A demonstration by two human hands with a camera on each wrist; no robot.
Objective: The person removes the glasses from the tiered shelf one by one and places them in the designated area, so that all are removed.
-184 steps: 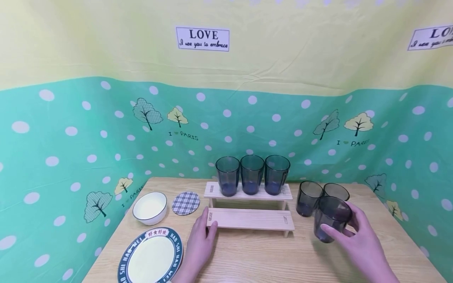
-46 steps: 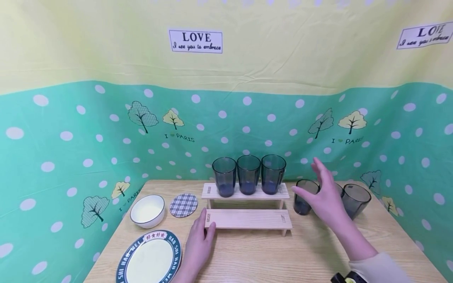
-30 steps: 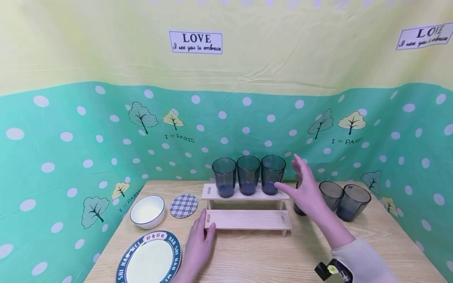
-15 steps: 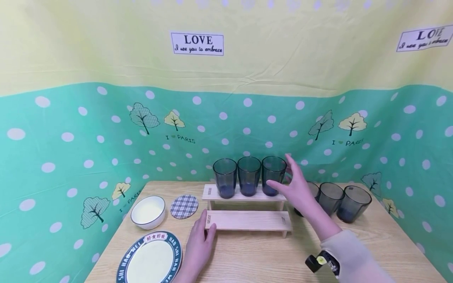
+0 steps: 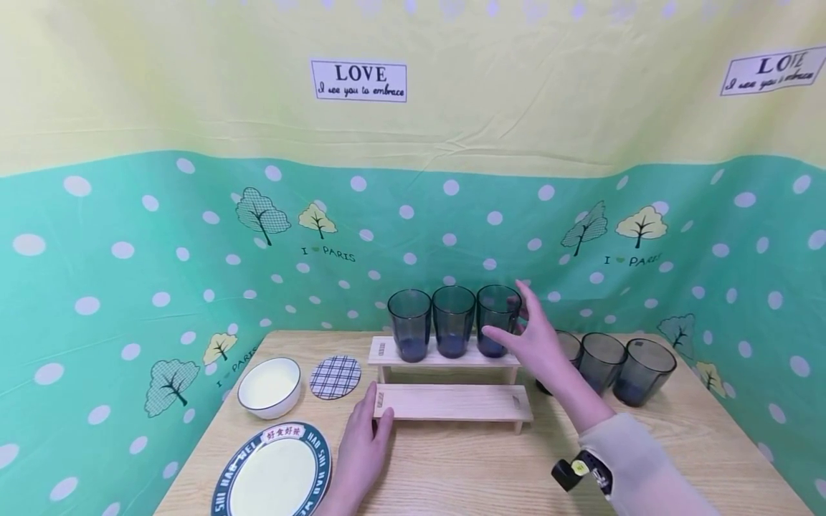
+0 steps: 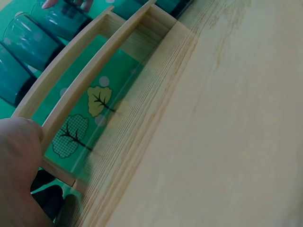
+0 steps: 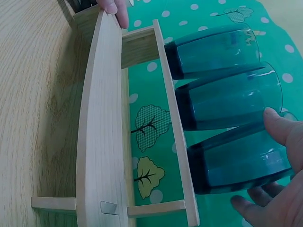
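Note:
My left hand (image 5: pixel 360 448) holds the left end of the lower board of a two-level wooden rack (image 5: pixel 452 403), with the thumb at its front corner. Three dark tinted drinking glasses stand upright in a row on the upper board (image 5: pixel 381 350). Around the right-hand glass (image 7: pixel 241 158) curve the thumb and fingers of my right hand (image 5: pixel 538 344); the thumb lies over its front and the fingers are on its right side. To its left are the middle glass (image 5: pixel 454 322) and the left glass (image 5: pixel 409 326).
Three more tinted glasses stand on the table at the right: one partly behind my right arm (image 5: pixel 568 344), a middle one (image 5: pixel 603 358) and a right one (image 5: pixel 645 369). At the left are a white bowl (image 5: pixel 269 387), a checked coaster (image 5: pixel 335 377) and a blue-rimmed plate (image 5: pixel 320 459).
The glass my right hand held earlier now stands on the table at the right. That hand then moved left to the right-hand glass on the rack. My left hand has stayed in place.

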